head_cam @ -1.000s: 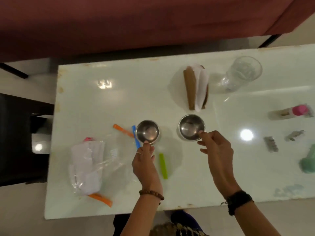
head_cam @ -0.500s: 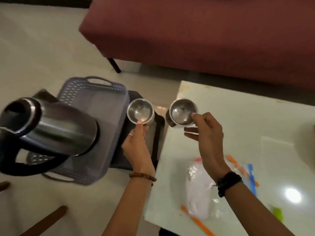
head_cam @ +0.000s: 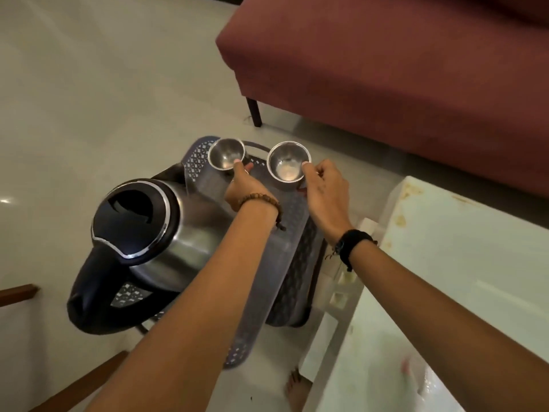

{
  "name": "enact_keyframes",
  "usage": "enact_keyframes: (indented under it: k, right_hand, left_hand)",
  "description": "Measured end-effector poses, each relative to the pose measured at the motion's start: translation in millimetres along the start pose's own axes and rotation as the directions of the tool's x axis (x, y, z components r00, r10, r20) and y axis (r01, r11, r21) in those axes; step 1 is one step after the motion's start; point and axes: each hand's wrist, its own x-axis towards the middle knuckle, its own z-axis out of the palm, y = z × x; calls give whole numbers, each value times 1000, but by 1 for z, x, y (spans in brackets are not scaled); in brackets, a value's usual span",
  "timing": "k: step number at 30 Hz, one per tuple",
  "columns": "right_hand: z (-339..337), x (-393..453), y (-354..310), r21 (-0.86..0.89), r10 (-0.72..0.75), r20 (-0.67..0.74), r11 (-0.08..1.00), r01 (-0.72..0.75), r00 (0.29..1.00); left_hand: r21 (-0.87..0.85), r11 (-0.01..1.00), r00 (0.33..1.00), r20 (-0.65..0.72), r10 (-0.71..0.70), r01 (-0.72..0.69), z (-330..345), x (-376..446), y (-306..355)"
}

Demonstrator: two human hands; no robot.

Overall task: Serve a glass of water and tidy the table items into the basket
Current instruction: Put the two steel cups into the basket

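My left hand [head_cam: 245,188] pinches the rim of a small steel bowl [head_cam: 225,153]. My right hand [head_cam: 325,188] pinches the rim of a second steel bowl [head_cam: 287,165]. Both bowls are held over the far end of a grey perforated plastic basket [head_cam: 285,233] that stands left of the table. A steel electric kettle [head_cam: 148,233] with a black lid and handle lies partly over the basket's left side. Both forearms cover much of the basket's inside.
The white glass table [head_cam: 445,278] fills the lower right, with a clear plastic bag [head_cam: 421,379] at its near edge. A maroon sofa [head_cam: 386,69] stands behind, one dark leg [head_cam: 255,111] near the basket. Wooden furniture [head_cam: 17,292] shows at the lower left. My foot [head_cam: 297,388] is on the floor.
Both hands lifted the steel bowls off the table and carried them left, to above the basket's far end. The view swung from the table to the basket and kettle.
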Motion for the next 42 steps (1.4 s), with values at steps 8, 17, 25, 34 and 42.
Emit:
enact_keyframes:
  k: [8,17,25,34,42]
  right_hand:
    - [26,17,12,-280,-117,140,948,153,983]
    - [25,22,15,-545,-139,202,806,229,969]
    - [26,19,15,-681,-150,225,683,265,963]
    - [24,18,8,-683,-132,218,687,248,967]
    - [-41,-35,10,-462,-346,110,812,356,932]
  left_hand:
    - [-18,999,998,-37,-48,47,0,21,2]
    - [-27,998,998,21,-55,55,-6,11,-4]
    - [67,990,992,4,-126,125,-13,8,-10]
    - [323,946,995,91,-38,7,-18,5,-4]
    - [444,791,892,363,270,-420,-40,-59,-32]
